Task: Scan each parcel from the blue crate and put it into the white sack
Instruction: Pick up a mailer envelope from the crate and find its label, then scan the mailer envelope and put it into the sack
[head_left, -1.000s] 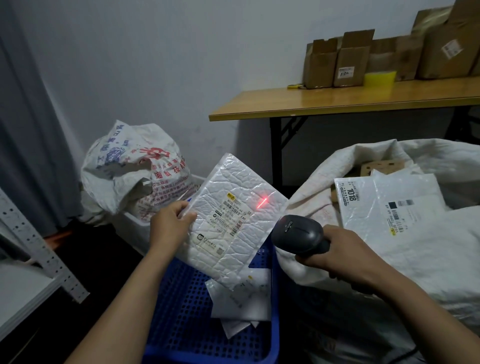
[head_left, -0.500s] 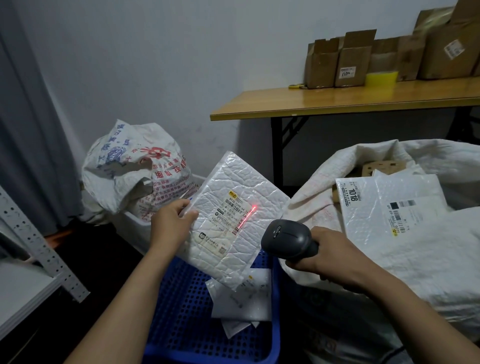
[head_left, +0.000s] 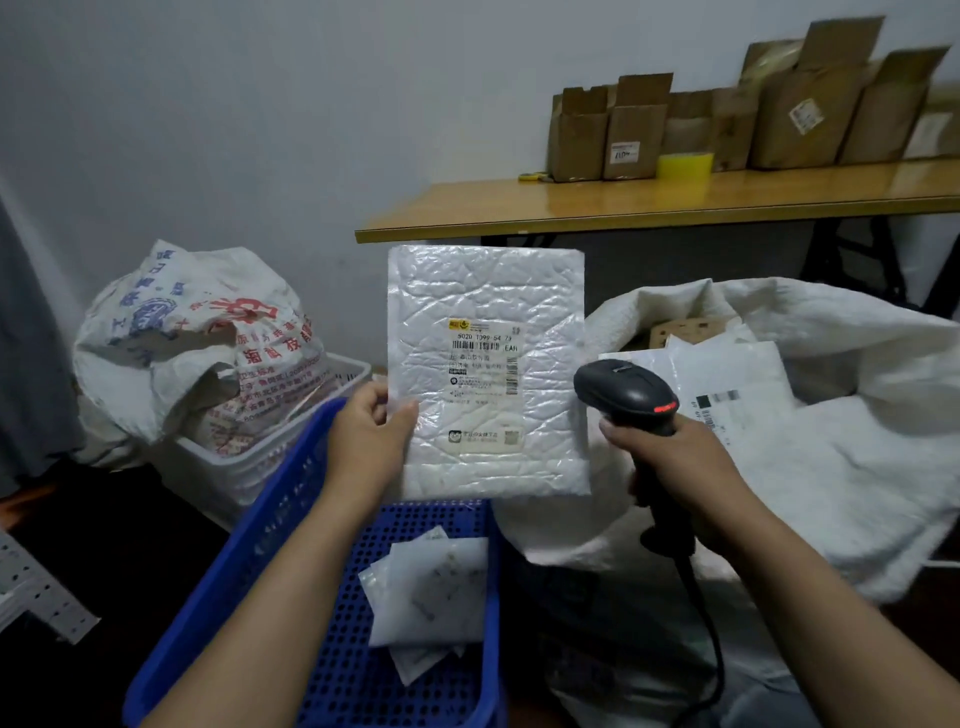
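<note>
Left hand: the left hand (head_left: 366, 441) pinches the parcel (head_left: 488, 312) at its lower left edge, with the thumb on the front face and the other fingers hidden behind.
Right hand: the right hand (head_left: 670, 467) is curled round the grip of the scanner (head_left: 626, 392), whose head stands just beside the parcel's right edge.
Parcel, place: held upright in the air over the far end of the blue crate (head_left: 244, 571), label side to the camera, left of the white sack (head_left: 841, 493).
Parcel, look: a flat, near-rectangular bubble mailer, white and glossy, creased all over. A printed label with a barcode and small text sits mid-face, with a smaller sticker below it.
Scanner: dark matt plastic with a rounded head that bears a red strip. A black cable (head_left: 712, 649) hangs from the handle.
Crate: blue plastic with a perforated floor and walls. A few small pale pouches (head_left: 431, 597) lie on its floor.
Sack: coarse woven white cloth, its mouth open and slumped. Flat labelled mailers (head_left: 727, 374) lie inside.
Beside the crate: a white plastic basket (head_left: 244, 467) holds a crumpled printed bag (head_left: 197, 332) with red and blue lettering.
Room: a plain pale wall (head_left: 260, 130). Behind the sack, a wooden table (head_left: 623, 208) on dark legs bears open cardboard boxes (head_left: 810, 114) and a yellow tape roll (head_left: 684, 166). The floor is dark. A grey curtain (head_left: 26, 364) and a perforated metal shelf post (head_left: 31, 597) stand at the left edge.
</note>
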